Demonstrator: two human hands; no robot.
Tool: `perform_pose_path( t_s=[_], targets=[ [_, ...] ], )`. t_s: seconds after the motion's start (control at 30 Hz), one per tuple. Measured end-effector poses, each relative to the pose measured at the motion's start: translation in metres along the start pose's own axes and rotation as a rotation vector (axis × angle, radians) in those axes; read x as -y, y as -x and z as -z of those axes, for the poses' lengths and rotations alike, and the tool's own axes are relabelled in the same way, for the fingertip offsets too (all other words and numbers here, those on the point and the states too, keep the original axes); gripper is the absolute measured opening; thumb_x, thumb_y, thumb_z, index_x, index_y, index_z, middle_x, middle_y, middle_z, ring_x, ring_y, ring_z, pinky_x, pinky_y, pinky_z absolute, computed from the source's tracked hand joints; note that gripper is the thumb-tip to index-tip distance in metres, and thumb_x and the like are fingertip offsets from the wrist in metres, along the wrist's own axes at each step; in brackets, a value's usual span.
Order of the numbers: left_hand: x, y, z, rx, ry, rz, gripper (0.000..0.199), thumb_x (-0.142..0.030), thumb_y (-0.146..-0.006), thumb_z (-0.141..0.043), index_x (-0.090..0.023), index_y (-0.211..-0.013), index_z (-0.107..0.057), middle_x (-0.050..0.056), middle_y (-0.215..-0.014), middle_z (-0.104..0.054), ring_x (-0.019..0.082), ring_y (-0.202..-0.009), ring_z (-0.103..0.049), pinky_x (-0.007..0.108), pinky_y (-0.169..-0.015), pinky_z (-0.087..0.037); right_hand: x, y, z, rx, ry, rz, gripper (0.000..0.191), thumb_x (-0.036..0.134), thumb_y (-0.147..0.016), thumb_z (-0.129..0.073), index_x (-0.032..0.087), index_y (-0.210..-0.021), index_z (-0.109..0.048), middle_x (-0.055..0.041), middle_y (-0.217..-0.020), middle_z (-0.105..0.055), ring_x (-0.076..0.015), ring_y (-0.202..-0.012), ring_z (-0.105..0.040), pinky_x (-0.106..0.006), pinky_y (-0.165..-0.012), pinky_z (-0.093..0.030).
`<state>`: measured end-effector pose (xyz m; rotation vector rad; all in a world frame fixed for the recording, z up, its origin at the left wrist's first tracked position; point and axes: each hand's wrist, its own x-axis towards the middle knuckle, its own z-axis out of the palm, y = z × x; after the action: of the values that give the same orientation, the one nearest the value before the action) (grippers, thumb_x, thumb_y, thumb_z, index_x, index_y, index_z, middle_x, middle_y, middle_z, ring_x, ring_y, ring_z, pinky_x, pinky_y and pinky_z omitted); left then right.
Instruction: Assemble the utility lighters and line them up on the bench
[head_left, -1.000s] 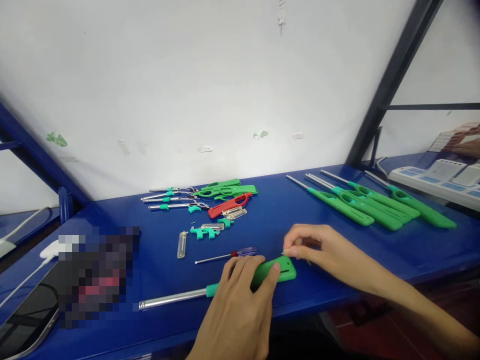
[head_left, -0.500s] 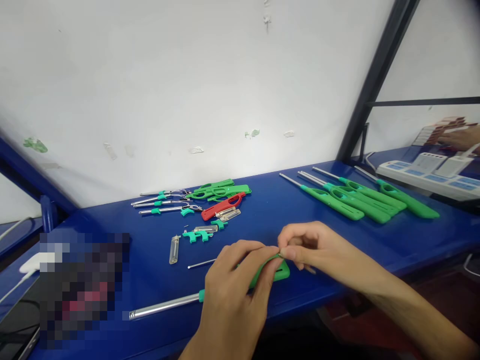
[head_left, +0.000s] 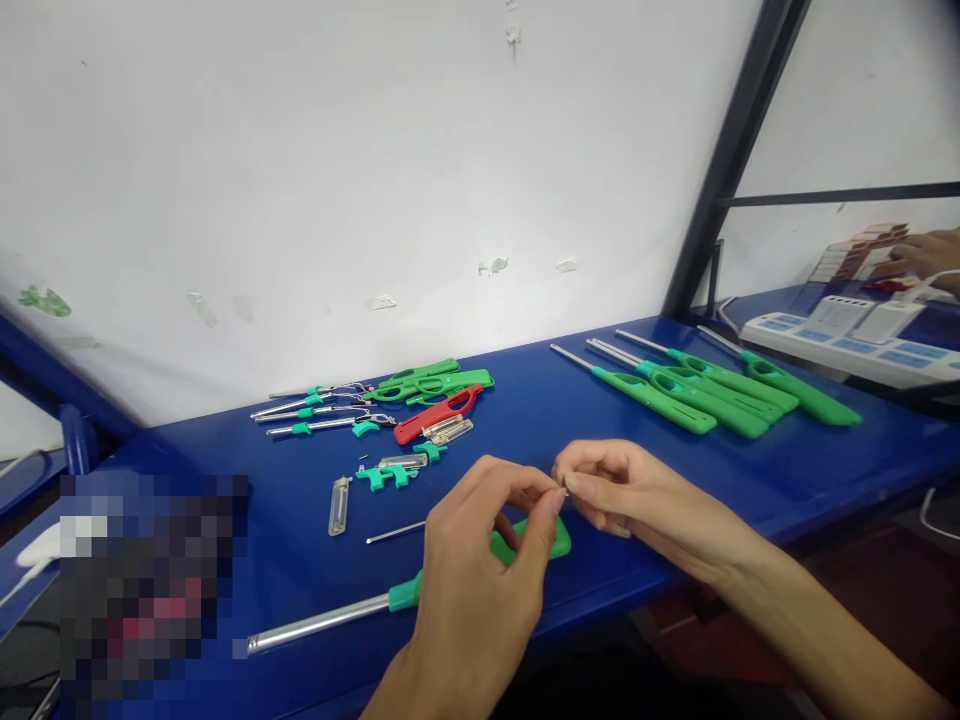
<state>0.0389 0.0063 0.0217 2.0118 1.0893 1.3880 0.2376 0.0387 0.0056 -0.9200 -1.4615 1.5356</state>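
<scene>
A green lighter (head_left: 551,538) with a silver tube lies near the table's front edge, partly hidden behind my left hand (head_left: 487,550). My left hand arches over it, thumb and forefinger pinched together. My right hand (head_left: 607,485) is also pinched, its fingertips meeting those of my left hand above the lighter's right end. Whatever is between the fingertips is too small to make out. Left of my hands lies a thin metal rod (head_left: 395,533), its right end hidden. A clear fuel tank (head_left: 339,506) and several teal triggers (head_left: 387,477) lie farther left.
Several green lighters (head_left: 679,402) lie at the back right. Green and red casings (head_left: 437,415) and silver tubes (head_left: 311,427) are at the back left. A power strip (head_left: 855,345) and another person's hand (head_left: 930,255) are at the far right, a blurred-out object (head_left: 157,570) at left.
My left fingers have come up off the green lighter and now pinch at my right fingertips. The view has shifted slightly.
</scene>
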Motion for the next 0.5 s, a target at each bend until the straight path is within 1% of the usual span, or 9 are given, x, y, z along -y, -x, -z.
perform_pose_path(
  t_s=[0.1, 0.13, 0.17, 0.2, 0.27, 0.37, 0.5],
  targets=[
    [0.012, 0.003, 0.002, 0.147, -0.201, -0.037, 0.017, -0.006, -0.098, -0.069, -0.022, -0.091, -0.071, -0.003, -0.088, -0.071, 0.016, -0.079, -0.065, 0.026, -0.066, -0.050, -0.010, 0.003, 0.006, -0.243, 0.138, 0.050, 0.040, 0.056, -0.085, -0.087, 0.021, -0.096, -0.071, 0.0055, -0.069, -0.051, -0.0103, -0.060, -0.040, -0.025, -0.055, -0.029],
    [0.016, 0.004, 0.001, 0.197, -0.270, -0.070, 0.017, -0.006, -0.099, -0.069, -0.021, -0.092, -0.070, -0.002, -0.090, -0.071, 0.017, -0.082, -0.065, 0.028, -0.069, -0.050, -0.013, 0.004, 0.007, -0.305, 0.177, 0.065, 0.039, 0.056, -0.085, -0.087, 0.022, -0.096, -0.070, 0.0059, -0.068, -0.051, -0.0106, -0.060, -0.040, -0.025, -0.055, -0.030],
    [0.020, 0.005, 0.001, 0.234, -0.329, -0.106, 0.016, -0.006, -0.100, -0.068, -0.021, -0.093, -0.069, -0.001, -0.092, -0.071, 0.019, -0.085, -0.065, 0.031, -0.073, -0.051, -0.015, 0.005, 0.009, -0.337, 0.200, 0.074, 0.038, 0.056, -0.085, -0.086, 0.022, -0.096, -0.070, 0.0061, -0.068, -0.050, -0.0110, -0.060, -0.041, -0.025, -0.055, -0.030],
    [0.024, 0.006, -0.001, 0.259, -0.374, -0.137, 0.015, -0.007, -0.101, -0.067, -0.020, -0.095, -0.069, -0.001, -0.094, -0.072, 0.020, -0.087, -0.065, 0.033, -0.075, -0.052, -0.017, 0.006, 0.010, -0.347, 0.207, 0.077, 0.038, 0.056, -0.086, -0.085, 0.023, -0.095, -0.069, 0.0061, -0.068, -0.050, -0.0113, -0.060, -0.041, -0.025, -0.055, -0.031],
    [0.030, 0.008, -0.004, 0.285, -0.427, -0.174, 0.015, -0.007, -0.104, -0.064, -0.020, -0.098, -0.069, 0.001, -0.098, -0.072, 0.022, -0.088, -0.064, 0.035, -0.077, -0.053, -0.017, 0.007, 0.010, -0.322, 0.221, 0.067, 0.037, 0.057, -0.088, -0.082, 0.023, -0.096, -0.069, 0.0060, -0.067, -0.051, -0.0118, -0.059, -0.043, -0.026, -0.055, -0.033],
    [0.034, 0.010, -0.007, 0.297, -0.453, -0.190, 0.015, -0.007, -0.105, -0.060, -0.019, -0.101, -0.069, 0.003, -0.099, -0.071, 0.023, -0.087, -0.064, 0.036, -0.076, -0.053, -0.014, 0.007, 0.008, -0.277, 0.287, 0.053, 0.034, 0.055, -0.092, -0.079, 0.023, -0.097, -0.069, 0.0061, -0.066, -0.051, -0.0121, -0.059, -0.045, -0.026, -0.057, -0.035],
    [0.037, 0.010, -0.006, 0.320, -0.482, -0.218, 0.018, -0.008, -0.108, -0.055, -0.019, -0.104, -0.069, 0.004, -0.101, -0.070, 0.023, -0.088, -0.064, 0.036, -0.077, -0.055, -0.011, 0.008, 0.006, -0.266, 0.331, 0.051, 0.032, 0.055, -0.095, -0.075, 0.023, -0.099, -0.070, 0.0063, -0.066, -0.051, -0.0122, -0.059, -0.047, -0.026, -0.057, -0.037]
  ],
)
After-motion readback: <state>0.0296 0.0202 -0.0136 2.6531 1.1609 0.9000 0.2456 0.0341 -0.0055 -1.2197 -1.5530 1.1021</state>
